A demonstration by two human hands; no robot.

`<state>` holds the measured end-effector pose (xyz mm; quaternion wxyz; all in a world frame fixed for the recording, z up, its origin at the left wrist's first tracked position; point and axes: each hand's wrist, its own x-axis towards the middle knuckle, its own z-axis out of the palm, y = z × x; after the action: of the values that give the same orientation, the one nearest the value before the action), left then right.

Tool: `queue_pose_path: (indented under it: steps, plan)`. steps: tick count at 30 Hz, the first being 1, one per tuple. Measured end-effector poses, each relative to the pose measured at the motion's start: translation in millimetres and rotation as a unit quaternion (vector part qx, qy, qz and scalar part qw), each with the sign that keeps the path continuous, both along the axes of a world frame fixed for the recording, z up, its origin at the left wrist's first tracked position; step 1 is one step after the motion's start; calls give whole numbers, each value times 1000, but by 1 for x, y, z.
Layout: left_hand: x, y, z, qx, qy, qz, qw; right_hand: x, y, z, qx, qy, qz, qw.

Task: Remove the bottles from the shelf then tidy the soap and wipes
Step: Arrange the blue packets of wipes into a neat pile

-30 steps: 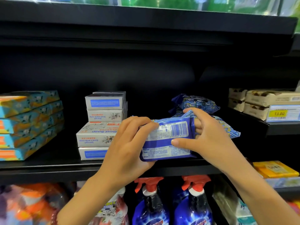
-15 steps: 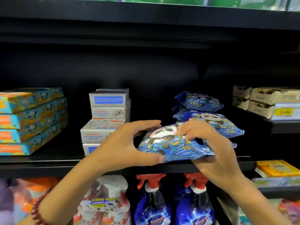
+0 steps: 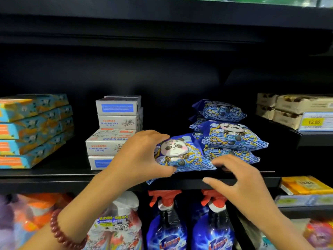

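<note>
On the black shelf (image 3: pixel 54 177), a stack of white soap boxes (image 3: pixel 115 130) stands at 9 o'clock from the panda-print wipes pack (image 3: pixel 182 154), partly hidden behind the left hand (image 3: pixel 137 156). A pile of matching wipes packs (image 3: pixel 232 134) lies at 2 o'clock, touching the pack. Farther out at 9 o'clock sit flat teal-and-orange boxes (image 3: pixel 34 130), and at 3 o'clock beige boxes (image 3: pixel 292 109) above a yellow price tag (image 3: pixel 314 122).

The left hand's grip is curled round the pack's left end, thumb below and fingers over the top. The pack lies face up at the shelf's front, one corner overhanging the edge. The right hand (image 3: pixel 239 179) has a loose, spread grip holding nothing; whether its fingertips touch the pack's right end I cannot tell.

The shelf below, at 6 o'clock, holds two blue spray bottles (image 3: pixel 167 226) with red triggers.
</note>
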<state>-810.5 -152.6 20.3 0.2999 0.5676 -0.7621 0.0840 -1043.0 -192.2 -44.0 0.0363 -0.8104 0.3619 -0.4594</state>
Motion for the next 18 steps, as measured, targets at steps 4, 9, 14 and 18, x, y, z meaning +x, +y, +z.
queue_pose_path:
  steps: [4, 9, 14, 18]
  plan:
    - [-3, -7, 2, 52, -52, 24, 997, 1, -10, -12, 12, 92, -27, 995]
    - [-9, -4, 0, 18, -84, 16, 996, 1, -11, -15, 10, 85, -28, 996]
    - [-18, -7, -10, 9, -127, 46, 991, 1, -11, -19, 10, 65, -30, 997]
    - [-16, -20, -15, -4, -110, 75, 991, 1, -12, -22, 15, 52, -22, 998]
